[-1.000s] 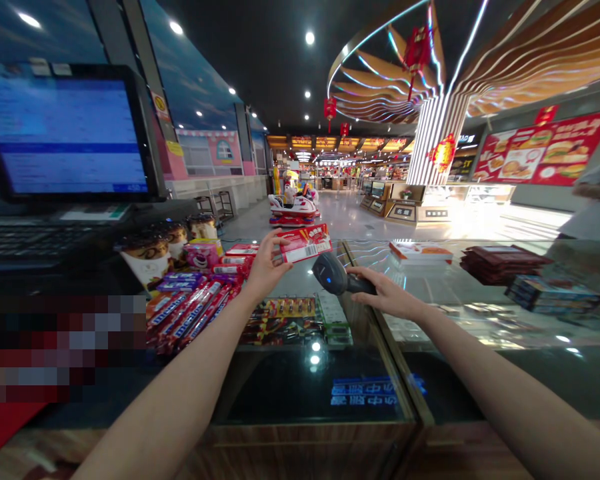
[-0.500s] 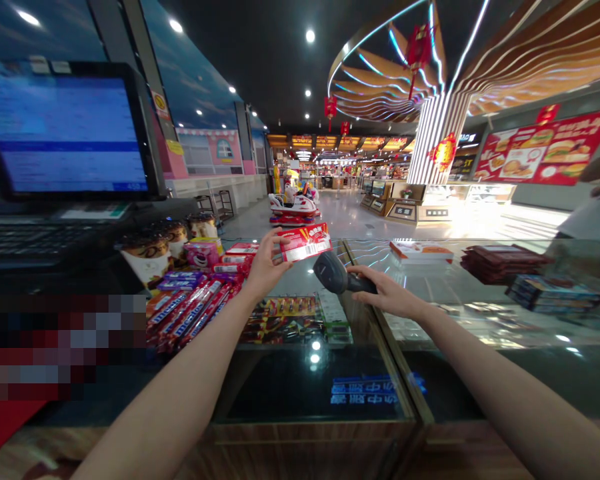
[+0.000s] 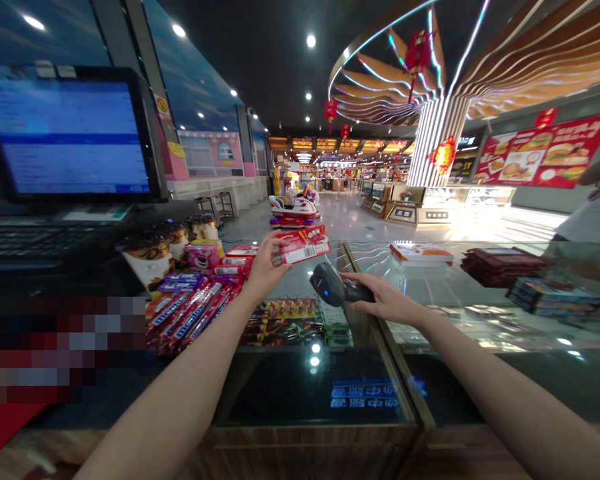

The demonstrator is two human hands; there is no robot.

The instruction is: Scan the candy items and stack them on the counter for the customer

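Note:
Pinched at its left end, a flat red box with a white barcode strip is in my left hand, above the glass counter. My right hand is wrapped round the handle of a dark barcode scanner, whose head points up and left. A small blue light shows on the scanner. Its head is just below and right of the box, apart from it. Left of my left hand lie several Mentos rolls, purple packets and a pink pack.
A monitor and keyboard stand at the left, beside several lidded cups. On the right counter are an orange-white box, brown packs and blue boxes. A person in white is at the far right.
My right hand has drawn the scanner slightly down and left, away from the box. The scanner's blue light now shows. My left hand still holds the box in nearly the same place.

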